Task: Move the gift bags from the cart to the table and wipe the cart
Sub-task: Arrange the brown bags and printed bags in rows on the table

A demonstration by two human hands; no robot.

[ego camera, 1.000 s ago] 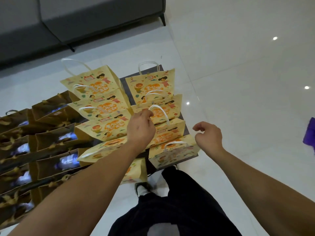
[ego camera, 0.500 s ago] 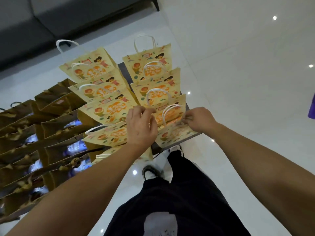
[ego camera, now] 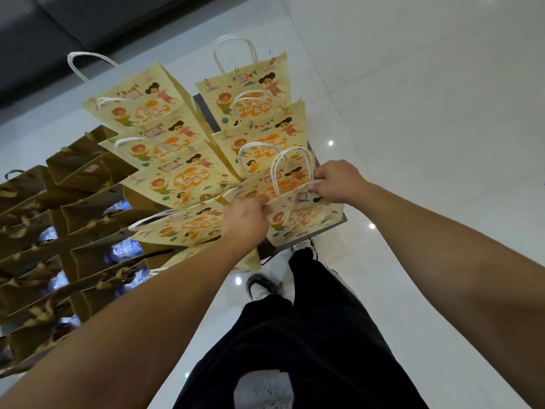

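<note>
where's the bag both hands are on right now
In the head view, the nearest yellow bag sits at the cart's near right corner, front of the right-hand row, with the left hand and right hand gripping its top edge.

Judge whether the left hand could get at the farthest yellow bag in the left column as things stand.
Probably yes: the left hand grips the nearest bag now, but nothing stands above the farthest yellow bag.

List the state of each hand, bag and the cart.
Left hand: grips nearest bag's top edge.
Right hand: pinches the same bag's top edge.
Nearest yellow paper gift bag: on cart, held by both hands.
Other yellow paper gift bags: on cart, leaning.
Dark cart: loaded, unwiped.
</note>
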